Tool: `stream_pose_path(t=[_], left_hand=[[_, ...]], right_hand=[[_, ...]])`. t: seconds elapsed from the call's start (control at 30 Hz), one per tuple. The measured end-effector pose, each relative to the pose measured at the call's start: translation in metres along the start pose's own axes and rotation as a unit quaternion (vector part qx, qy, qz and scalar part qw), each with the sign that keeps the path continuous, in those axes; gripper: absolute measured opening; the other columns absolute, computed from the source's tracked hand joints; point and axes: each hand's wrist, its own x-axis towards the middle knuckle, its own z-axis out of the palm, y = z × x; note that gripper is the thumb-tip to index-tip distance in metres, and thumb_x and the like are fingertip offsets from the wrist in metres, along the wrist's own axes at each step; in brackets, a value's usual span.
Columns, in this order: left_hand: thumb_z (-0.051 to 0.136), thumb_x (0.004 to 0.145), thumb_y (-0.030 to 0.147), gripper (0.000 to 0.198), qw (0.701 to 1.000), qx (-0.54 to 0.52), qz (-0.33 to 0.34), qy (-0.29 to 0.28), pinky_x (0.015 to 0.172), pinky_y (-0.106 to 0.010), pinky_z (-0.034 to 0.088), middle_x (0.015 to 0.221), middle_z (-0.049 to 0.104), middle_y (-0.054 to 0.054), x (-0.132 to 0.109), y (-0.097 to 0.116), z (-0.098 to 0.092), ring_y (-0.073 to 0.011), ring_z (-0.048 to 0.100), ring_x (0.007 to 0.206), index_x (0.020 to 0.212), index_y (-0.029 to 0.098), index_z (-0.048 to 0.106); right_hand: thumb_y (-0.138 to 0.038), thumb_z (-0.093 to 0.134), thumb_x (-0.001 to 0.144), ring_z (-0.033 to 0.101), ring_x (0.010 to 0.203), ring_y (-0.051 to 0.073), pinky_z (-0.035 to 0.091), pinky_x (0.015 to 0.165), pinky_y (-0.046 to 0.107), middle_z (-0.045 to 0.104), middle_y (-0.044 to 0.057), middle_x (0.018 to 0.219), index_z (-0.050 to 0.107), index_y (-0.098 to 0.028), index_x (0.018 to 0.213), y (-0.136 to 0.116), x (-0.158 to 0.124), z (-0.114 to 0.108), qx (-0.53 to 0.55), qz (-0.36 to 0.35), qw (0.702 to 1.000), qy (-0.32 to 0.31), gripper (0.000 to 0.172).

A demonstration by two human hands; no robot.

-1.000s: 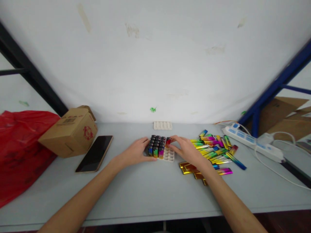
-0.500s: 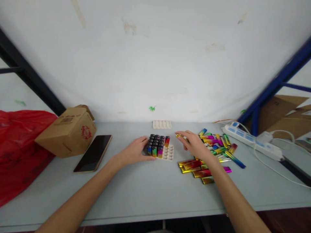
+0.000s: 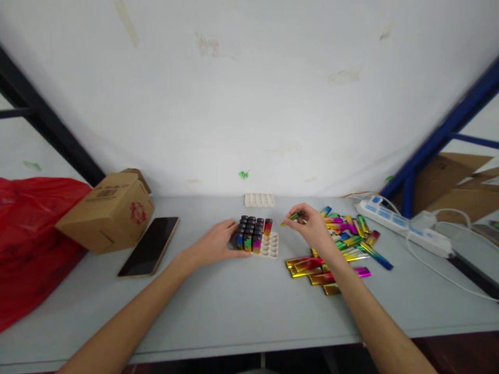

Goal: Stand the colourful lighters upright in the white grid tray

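Note:
A white holder tray (image 3: 271, 247) sits mid-table, most of its sockets filled with upright rainbow-coloured lighters (image 3: 251, 232). My left hand (image 3: 217, 242) rests against the tray's left side, fingers curled on it. My right hand (image 3: 311, 228) hovers just right of the tray and pinches one green-yellow lighter (image 3: 291, 217) at its fingertips. A loose pile of coloured lighters (image 3: 346, 234) lies to the right, and several gold and red ones (image 3: 312, 267) lie nearer me under my right forearm.
A second, empty white tray (image 3: 259, 200) lies by the wall. A dark phone (image 3: 150, 245), a cardboard box (image 3: 107, 210) and a red plastic bag (image 3: 27, 234) are at the left. A white power strip (image 3: 401, 227) with cables lies at the right.
My right hand left the tray after setting a red lighter in it, reached to the pile, and now holds a green-yellow lighter lifted off the table. The left hand stayed put.

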Motion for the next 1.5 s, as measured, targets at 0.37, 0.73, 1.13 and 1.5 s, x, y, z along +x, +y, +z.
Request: stream_pose_path(t=[0.37, 0.73, 1.13, 1.5], left_hand=[[0.091, 0.084, 0.078, 0.074, 1.000, 0.014, -0.002, 0.001, 0.121, -0.053, 0.061, 0.135, 0.081, -0.017, 0.001, 0.003, -0.001, -0.0428, 0.076, 0.130, 0.131, 0.023, 0.079], [0.090, 0.087, 0.078, 0.078, 1.000, 0.011, -0.011, -0.006, 0.123, -0.055, 0.059, 0.140, 0.079, -0.020, 0.000, 0.004, -0.002, -0.0429, 0.075, 0.133, 0.135, 0.019, 0.076], [0.089, 0.085, 0.084, 0.079, 1.000, 0.005, 0.004, 0.004, 0.119, -0.052, 0.060, 0.138, 0.080, -0.016, -0.001, -0.004, 0.002, -0.0405, 0.075, 0.130, 0.134, 0.024, 0.076], [0.091, 0.084, 0.084, 0.080, 1.000, -0.009, 0.008, 0.008, 0.121, -0.052, 0.059, 0.139, 0.080, -0.015, -0.001, -0.005, 0.002, -0.0413, 0.074, 0.132, 0.137, 0.026, 0.077]], right_hand=[[-0.081, 0.088, 0.083, 0.075, 0.079, 0.025, 0.055, 0.072, 0.036, 0.078, 0.002, 0.082, 0.069, -0.025, 0.119, -0.003, -0.004, 0.017, 0.103, 0.041, 0.994, -0.016, 0.069], [-0.082, 0.061, 0.103, 0.055, 0.058, 0.017, 0.050, 0.057, 0.029, 0.058, -0.007, 0.070, 0.060, -0.029, 0.109, -0.012, -0.011, 0.025, 0.091, 0.036, 0.992, -0.080, 0.054], [-0.064, 0.052, 0.097, 0.036, 0.060, 0.015, 0.024, 0.062, 0.033, 0.036, -0.004, 0.057, 0.033, -0.030, 0.061, -0.031, -0.022, 0.035, -0.131, -0.016, 0.991, 0.019, 0.053], [-0.059, 0.052, 0.105, 0.041, 0.062, 0.016, 0.028, 0.065, 0.033, 0.044, -0.005, 0.059, 0.038, -0.028, 0.066, -0.030, -0.026, 0.040, -0.155, -0.036, 0.987, -0.011, 0.051]])
